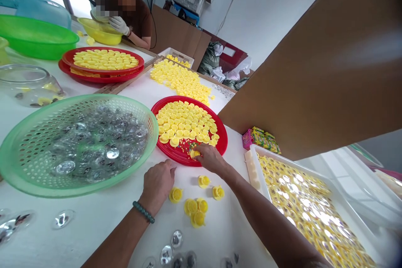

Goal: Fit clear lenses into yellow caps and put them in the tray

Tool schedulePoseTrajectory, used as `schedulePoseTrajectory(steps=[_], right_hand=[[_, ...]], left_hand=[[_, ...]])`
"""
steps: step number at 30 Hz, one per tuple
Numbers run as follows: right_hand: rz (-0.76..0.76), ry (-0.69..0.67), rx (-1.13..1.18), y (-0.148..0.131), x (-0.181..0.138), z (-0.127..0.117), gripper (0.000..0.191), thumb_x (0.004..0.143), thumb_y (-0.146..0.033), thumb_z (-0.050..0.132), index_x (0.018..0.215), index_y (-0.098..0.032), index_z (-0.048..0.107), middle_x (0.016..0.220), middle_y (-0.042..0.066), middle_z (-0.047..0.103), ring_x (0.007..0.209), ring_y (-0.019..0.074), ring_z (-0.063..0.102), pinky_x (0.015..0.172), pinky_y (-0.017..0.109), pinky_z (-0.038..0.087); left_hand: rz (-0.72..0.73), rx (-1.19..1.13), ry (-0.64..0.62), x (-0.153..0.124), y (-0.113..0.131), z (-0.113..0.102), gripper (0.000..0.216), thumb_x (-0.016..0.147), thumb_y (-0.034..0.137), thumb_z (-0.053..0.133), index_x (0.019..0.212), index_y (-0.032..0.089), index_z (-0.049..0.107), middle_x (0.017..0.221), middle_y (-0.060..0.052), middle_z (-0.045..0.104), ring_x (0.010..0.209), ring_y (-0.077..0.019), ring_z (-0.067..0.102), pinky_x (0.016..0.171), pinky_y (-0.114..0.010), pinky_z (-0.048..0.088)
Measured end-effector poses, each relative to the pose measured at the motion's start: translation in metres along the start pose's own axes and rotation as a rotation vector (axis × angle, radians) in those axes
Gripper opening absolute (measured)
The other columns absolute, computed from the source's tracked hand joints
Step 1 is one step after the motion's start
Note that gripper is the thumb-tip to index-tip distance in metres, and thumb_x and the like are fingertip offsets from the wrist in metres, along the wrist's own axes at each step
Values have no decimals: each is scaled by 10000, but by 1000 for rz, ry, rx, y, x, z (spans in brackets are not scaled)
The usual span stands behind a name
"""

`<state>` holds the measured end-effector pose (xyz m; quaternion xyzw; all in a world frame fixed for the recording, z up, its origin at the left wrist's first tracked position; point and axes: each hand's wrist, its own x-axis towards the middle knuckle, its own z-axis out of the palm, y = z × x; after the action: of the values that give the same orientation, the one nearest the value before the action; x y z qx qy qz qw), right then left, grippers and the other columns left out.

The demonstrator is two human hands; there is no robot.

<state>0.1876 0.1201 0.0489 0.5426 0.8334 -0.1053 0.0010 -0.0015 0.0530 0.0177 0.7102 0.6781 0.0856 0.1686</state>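
My right hand (pixel 210 157) reaches onto the near rim of a red round tray (pixel 221 140) filled with yellow plastic cups, its fingers pinched on one yellow cup (pixel 194 153). My left hand (pixel 158 182), with a green bead bracelet at the wrist, rests curled on the white table beside the tray's edge; whether it holds anything I cannot see. Several loose yellow cups (pixel 194 207) lie on the table between my forearms. Clear shiny lids (pixel 176 238) lie near the table's front edge.
A green perforated basket (pixel 19 167) of clear lids stands at left. A white tray (pixel 256 153) of finished yellow pieces sits at right under a brown cardboard sheet (pixel 314 71). Further back are stacked red trays (pixel 103 69), a green bowl (pixel 34 37), a glass bowl (pixel 28 83) and a gloved person (pixel 132 16).
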Motion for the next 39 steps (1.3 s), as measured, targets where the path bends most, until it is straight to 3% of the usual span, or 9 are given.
schedulePoseTrajectory(steps=[6, 10, 13, 20, 30, 39], right_hand=[[6, 65, 165, -3, 10, 9, 146, 768, -230, 606, 890, -172, 662, 786, 23, 632, 699, 138, 560, 607, 226, 407], [108, 132, 263, -2, 15, 2, 194, 739, -272, 613, 895, -156, 627, 683, -9, 582, 601, 109, 514, 530, 202, 365], [105, 105, 299, -10, 21, -6, 174, 731, -288, 621, 839, -153, 631, 673, -13, 573, 586, 97, 499, 512, 193, 343], [39, 6, 275, -44, 39, -3, 154, 749, -280, 609, 826, -161, 670, 751, 13, 624, 674, 116, 537, 556, 198, 354], [52, -7, 155, -23, 37, 2, 145, 765, -266, 623, 848, -173, 698, 798, 24, 665, 725, 140, 579, 594, 215, 384], [-146, -13, 69, -35, 36, -3, 255, 896, -305, 488, 1030, -204, 680, 925, 77, 627, 828, 159, 574, 725, 250, 427]], left_hand=[[-5, -1, -21, 1, 0, -2, 121, 876, 242, 487, 906, 172, 581, 786, -63, 636, 726, -251, 604, 570, -314, 413], [-11, -4, -36, 1, 0, -2, 124, 873, 239, 489, 918, 166, 579, 791, -71, 633, 737, -246, 604, 581, -306, 412], [-3, 4, -21, 1, 0, 0, 112, 869, 233, 492, 903, 166, 575, 799, -70, 635, 727, -247, 604, 572, -304, 409], [-1, 14, -2, 1, -1, 0, 99, 865, 221, 497, 901, 166, 571, 781, -67, 637, 715, -257, 606, 567, -315, 417], [-15, -38, -34, 0, 2, -4, 119, 865, 229, 515, 931, 158, 583, 828, -70, 639, 741, -241, 608, 593, -311, 421], [-11, -32, -7, 0, 0, -3, 99, 864, 215, 512, 908, 156, 577, 799, -70, 635, 730, -243, 603, 583, -311, 411]])
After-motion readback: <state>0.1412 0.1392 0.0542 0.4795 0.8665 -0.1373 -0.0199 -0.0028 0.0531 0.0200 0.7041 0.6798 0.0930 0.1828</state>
